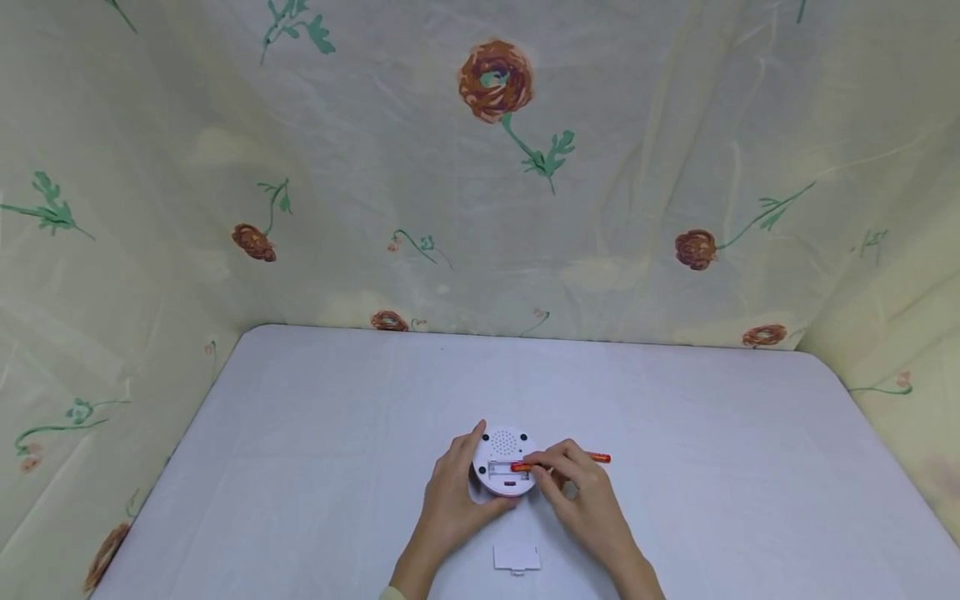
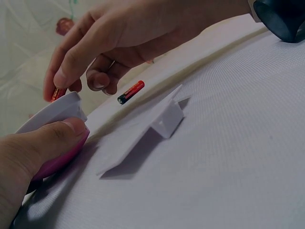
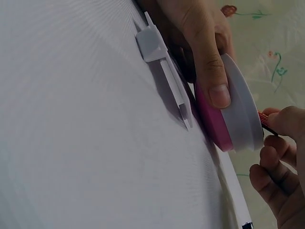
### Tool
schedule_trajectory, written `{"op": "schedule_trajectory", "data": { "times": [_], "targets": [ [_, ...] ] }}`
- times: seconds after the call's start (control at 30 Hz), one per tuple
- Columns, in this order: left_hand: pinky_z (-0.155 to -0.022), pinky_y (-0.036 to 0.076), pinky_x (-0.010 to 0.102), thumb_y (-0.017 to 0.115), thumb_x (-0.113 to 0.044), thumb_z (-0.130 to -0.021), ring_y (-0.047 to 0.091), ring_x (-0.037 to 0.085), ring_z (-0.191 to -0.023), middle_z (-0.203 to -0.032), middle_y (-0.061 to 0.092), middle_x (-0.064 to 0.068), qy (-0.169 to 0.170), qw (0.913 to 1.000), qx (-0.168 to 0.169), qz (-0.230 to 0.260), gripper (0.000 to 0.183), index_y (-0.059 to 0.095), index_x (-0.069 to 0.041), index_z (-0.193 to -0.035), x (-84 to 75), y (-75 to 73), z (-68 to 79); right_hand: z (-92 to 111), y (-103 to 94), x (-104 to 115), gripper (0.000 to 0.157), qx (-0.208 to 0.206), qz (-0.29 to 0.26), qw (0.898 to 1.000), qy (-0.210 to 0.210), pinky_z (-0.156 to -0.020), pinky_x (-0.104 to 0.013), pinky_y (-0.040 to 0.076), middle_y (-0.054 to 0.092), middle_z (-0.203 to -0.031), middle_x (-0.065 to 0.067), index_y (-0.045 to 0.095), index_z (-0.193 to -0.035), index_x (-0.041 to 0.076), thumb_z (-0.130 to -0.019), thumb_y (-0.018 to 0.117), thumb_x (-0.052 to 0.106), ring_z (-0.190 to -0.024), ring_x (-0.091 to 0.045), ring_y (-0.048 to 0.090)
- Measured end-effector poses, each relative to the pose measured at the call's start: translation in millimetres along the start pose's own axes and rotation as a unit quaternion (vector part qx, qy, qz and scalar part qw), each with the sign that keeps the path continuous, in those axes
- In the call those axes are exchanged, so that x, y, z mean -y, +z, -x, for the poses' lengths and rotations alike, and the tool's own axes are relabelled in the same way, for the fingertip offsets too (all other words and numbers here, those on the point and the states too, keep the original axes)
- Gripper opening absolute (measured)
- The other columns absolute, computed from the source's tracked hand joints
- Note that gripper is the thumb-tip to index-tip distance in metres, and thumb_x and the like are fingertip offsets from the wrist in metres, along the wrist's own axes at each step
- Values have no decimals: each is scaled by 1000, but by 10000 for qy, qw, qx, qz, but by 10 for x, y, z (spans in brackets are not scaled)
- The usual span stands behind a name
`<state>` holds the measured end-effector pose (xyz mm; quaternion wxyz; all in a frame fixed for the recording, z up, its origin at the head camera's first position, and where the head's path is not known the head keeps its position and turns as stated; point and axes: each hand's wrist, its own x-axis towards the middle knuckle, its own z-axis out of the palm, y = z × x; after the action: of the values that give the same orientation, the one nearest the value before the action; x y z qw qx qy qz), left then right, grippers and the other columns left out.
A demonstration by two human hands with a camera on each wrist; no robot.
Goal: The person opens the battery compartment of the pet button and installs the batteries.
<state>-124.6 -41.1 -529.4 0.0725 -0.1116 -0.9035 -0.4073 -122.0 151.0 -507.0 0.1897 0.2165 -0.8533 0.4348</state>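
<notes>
My left hand (image 1: 452, 492) grips a round device (image 1: 504, 443), thumb and fingers around its rim. Its white back faces up, with speaker holes, small dark feet and an uncovered battery compartment (image 1: 498, 469). In the right wrist view its side is white above pink. Thumb and finger of my right hand (image 1: 588, 493) pinch a red battery (image 1: 519, 467) over the compartment; the fingertips hide part of it. A second battery (image 2: 131, 92), red and black, lies on the table beyond the right hand. Nearer the table's front lies a white battery cover (image 1: 517, 557).
The table has a white cloth (image 1: 337, 417) and rounded far corners. Pale curtains (image 1: 600, 208) with printed flowers stand behind it and at both sides. In the left wrist view, a dark band (image 2: 286, 19) sits around the right wrist.
</notes>
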Motion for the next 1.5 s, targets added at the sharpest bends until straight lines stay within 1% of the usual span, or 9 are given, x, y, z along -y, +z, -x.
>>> {"op": "schedule_trajectory", "data": {
  "times": [0.27,0.5,0.67,0.87,1.1,1.27,1.5],
  "targets": [
    [-97,45,50,83,-46,-65,49,28,-124,-136,49,2,-4,10000,-6,33,103,29,-23,-149,14,13,1,2,8,-14,21,26,167,9999,-5,-56,-18,45,57,-90,11,73,-96,18,-83,68,2,-67,3,48],
    [-98,44,50,83,-46,-65,49,28,-124,-137,49,2,-55,10000,24,34,103,28,-22,-149,9,8,0,0,19,-13,18,79,94,9997,-203,-59,-15,44,56,-91,3,73,-97,13,-83,68,3,-70,1,49],
    [-98,44,51,84,-45,-65,49,28,-124,-137,49,2,-99,9999,39,55,103,28,-22,-149,5,8,2,-5,25,3,18,64,165,9997,-154,-58,-16,44,56,-92,5,73,-97,14,-83,68,3,-69,2,49],
    [-98,44,51,84,-44,-65,49,28,-124,-137,49,2,-60,10000,18,69,103,29,-21,-149,-1,-1,1,-7,36,23,22,11,269,9996,-94,-56,-17,43,56,-92,8,73,-97,17,-81,70,2,-69,3,47],
    [-97,45,50,84,-45,-65,49,28,-123,-137,49,3,-41,10000,17,48,103,29,-21,-149,-15,-6,3,2,37,33,22,1,217,9996,-163,-56,-16,43,56,-92,6,73,-97,15,-80,70,1,-68,2,48],
    [-97,45,50,84,-45,-64,49,28,-123,-137,49,2,-52,10000,26,69,103,29,-20,-149,-19,3,1,6,32,35,24,11,258,9995,-174,-56,-17,44,56,-94,7,74,-97,15,-79,72,0,-69,3,48],
    [-98,44,51,83,-45,-65,49,29,-123,-138,49,4,-66,9999,55,71,103,29,-20,-149,-9,-2,-3,0,43,53,26,11,362,9992,-191,-59,-13,43,55,-95,8,75,-98,18,-77,74,2,-71,2,49]
  ]
}}
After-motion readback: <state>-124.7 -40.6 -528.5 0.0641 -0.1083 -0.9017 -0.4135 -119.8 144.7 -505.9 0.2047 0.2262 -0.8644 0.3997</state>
